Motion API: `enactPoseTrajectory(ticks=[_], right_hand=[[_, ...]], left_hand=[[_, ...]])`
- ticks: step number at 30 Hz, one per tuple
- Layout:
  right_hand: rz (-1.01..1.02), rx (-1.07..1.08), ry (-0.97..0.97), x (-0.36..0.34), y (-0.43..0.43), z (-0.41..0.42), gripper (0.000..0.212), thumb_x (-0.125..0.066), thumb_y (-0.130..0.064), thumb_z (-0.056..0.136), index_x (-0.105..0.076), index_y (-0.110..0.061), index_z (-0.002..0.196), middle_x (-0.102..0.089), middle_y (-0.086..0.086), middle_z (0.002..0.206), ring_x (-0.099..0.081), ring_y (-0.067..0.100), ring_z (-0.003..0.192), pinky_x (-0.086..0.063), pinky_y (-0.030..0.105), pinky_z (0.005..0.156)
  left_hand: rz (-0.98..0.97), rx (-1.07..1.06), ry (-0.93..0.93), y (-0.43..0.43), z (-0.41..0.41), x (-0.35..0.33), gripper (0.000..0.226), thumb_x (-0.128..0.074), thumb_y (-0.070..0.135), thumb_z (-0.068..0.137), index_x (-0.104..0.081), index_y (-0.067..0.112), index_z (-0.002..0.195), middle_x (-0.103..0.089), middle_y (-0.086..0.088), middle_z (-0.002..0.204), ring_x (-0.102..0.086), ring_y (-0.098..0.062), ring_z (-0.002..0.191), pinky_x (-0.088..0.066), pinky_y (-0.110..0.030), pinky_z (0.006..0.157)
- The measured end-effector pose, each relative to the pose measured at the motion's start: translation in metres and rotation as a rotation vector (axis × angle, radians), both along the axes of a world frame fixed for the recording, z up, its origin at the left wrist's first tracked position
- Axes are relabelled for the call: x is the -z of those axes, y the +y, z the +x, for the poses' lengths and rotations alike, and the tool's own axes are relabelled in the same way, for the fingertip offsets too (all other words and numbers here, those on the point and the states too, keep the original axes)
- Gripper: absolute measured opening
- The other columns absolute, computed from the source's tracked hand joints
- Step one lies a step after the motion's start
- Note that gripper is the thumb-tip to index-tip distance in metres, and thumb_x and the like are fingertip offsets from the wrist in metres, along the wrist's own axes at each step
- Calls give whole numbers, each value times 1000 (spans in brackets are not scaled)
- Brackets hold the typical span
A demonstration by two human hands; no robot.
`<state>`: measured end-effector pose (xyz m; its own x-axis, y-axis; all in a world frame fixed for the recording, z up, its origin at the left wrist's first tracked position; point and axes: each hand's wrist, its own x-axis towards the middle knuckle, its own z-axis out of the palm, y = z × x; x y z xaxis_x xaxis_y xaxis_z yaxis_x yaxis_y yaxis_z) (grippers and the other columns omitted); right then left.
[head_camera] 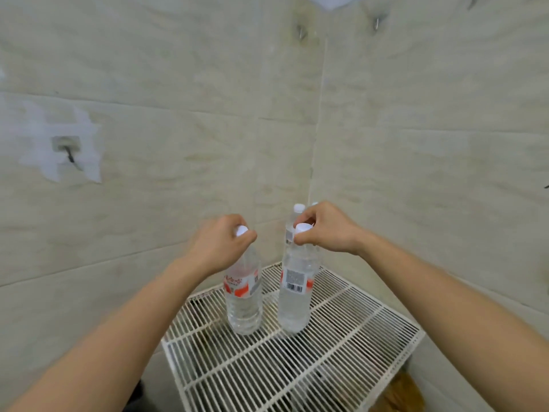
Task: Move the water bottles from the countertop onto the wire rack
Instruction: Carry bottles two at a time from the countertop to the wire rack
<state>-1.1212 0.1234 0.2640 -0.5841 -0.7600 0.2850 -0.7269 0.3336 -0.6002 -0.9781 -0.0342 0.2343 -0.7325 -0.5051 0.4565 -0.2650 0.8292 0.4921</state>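
Observation:
Two clear water bottles with red-and-white labels and white caps stand upright on the white wire rack (341,346). My left hand (219,242) grips the neck of the left bottle (243,301) just under its cap. My right hand (326,230) pinches the neck of the right bottle (294,298) below its cap. Behind the right bottle stands another bottle (298,209), mostly hidden, with its white cap showing, and a further cap peeks out beside my right hand.
The rack sits in a corner of two beige tiled walls. Metal hooks (71,156) stick out of the left wall and more hooks (377,23) sit higher up. A brown object (401,394) lies below the rack at the right.

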Motion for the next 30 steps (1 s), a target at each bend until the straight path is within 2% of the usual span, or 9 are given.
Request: enactPoseTrajectory(ticks=[2,5,11,16,21,25,27,29,30], right_hand=[[9,7,-24,1,-17,-20,9,-75,-9,69,-73,-7,78,-58,-2,64,-53,11,57,-41,22,48],[16,28,-29,4,-42,-50,9,-75,-12,69,-71,-13,77,-58,-3,64,-49,10,48,-39,21,42],[2,-24,-3,19,-88,-104,15,-78,-16,67,-73,-10,80,-70,7,83,-62,17,74,-51,28,65],[-1,-117,-19,30,-112,-135,20,-78,-15,67,-74,-5,84,-73,10,89,-68,24,86,-56,37,75],[27,-184,-37,40,-128,-150,19,-77,-18,68,-74,-8,84,-71,4,86,-64,17,81,-55,31,71],[42,-232,-72,43,-135,-159,18,-78,-19,70,-73,-11,85,-70,3,87,-65,18,84,-55,34,75],[81,-276,-72,39,-135,-164,21,-80,-19,70,-72,-12,88,-68,0,87,-62,16,82,-52,29,69],[146,-323,-56,35,-133,-169,24,-82,-18,70,-70,-15,91,-64,-2,84,-58,14,78,-46,24,62],[189,-346,-40,34,-131,-170,26,-82,-16,69,-67,-17,91,-61,-3,82,-56,15,77,-43,24,61]], left_hand=[[2,-24,-17,-13,-21,3,20,-55,37,84,-63,19,85,-68,-8,94,-60,-27,87,-50,-36,74],[9,-77,-25,-27,-52,7,23,-55,38,84,-63,17,87,-68,-10,93,-59,-28,86,-50,-36,73],[18,-229,0,-39,-94,21,27,-55,34,83,-65,10,87,-64,-8,81,-58,-27,78,-47,-36,68],[10,-344,-30,-45,-121,30,27,-54,37,82,-65,14,87,-68,-11,87,-60,-30,84,-43,-33,65],[42,-383,-50,-47,-140,27,25,-54,35,84,-66,14,92,-66,-6,86,-54,-23,77,-39,-30,64],[58,-365,-49,-53,-145,31,23,-57,38,83,-66,16,88,-67,-5,83,-58,-23,77,-43,-32,63],[116,-291,-22,-58,-141,35,27,-62,44,83,-64,17,83,-65,-1,75,-58,-20,71,-42,-31,59],[285,-142,24,-64,-133,41,29,-66,50,79,-64,22,81,-63,6,73,-57,-14,70,-42,-27,61],[430,-55,31,-65,-126,44,30,-70,52,75,-65,26,88,-66,9,82,-60,-11,79,-46,-27,69]])
